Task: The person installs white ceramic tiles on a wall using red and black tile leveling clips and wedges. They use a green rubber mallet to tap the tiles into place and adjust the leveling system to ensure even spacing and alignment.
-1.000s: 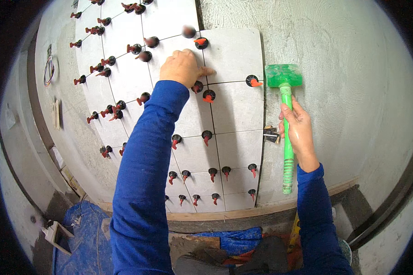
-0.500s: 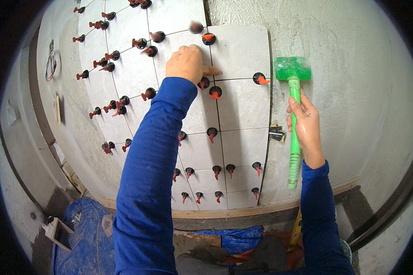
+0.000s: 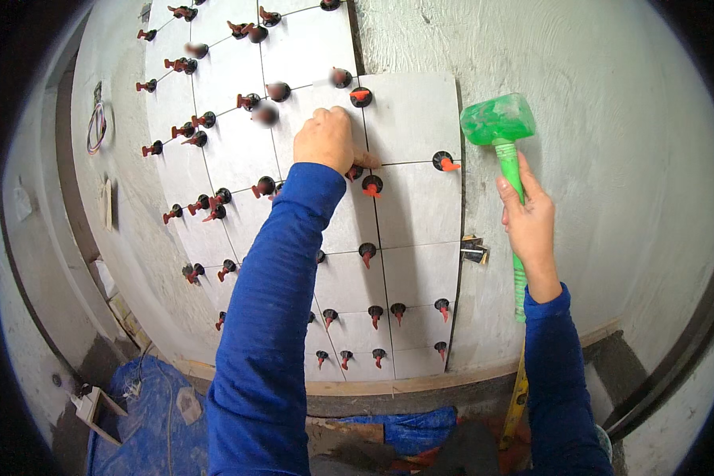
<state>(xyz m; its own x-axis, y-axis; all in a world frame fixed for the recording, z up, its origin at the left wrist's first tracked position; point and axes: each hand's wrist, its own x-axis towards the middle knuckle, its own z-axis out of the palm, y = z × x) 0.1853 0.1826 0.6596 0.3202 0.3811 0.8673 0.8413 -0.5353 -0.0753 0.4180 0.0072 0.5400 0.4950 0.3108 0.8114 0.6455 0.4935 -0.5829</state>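
Observation:
My left hand (image 3: 324,141) is against the white wall tiles (image 3: 415,119), its thumb stretched right to a dark vertical joint. The other fingers bend toward the wall and are mostly hidden; no held object shows. Just below that thumb, a black levelling clip with a red handle (image 3: 354,171) is partly covered. Another clip with an orange handle (image 3: 372,186) sits slightly lower right. In my right hand (image 3: 531,222) is a green rubber mallet (image 3: 498,119), gripped around its ribbed handle. Its head points up, tilted left, beside the tiles' right edge and apart from them.
Levelling clips (image 3: 367,254) stick out along the tile joints. Bare plaster (image 3: 603,198) borders the tiles at right. A small switch box with wires (image 3: 474,250) sits by the tile edge. Below lie a blue tarp (image 3: 147,412) and a yellow spirit level (image 3: 516,401).
The mallet's head has tilted left, closer to the tile edge. My left hand stays at the same joint. The whole wall appears lower in the view.

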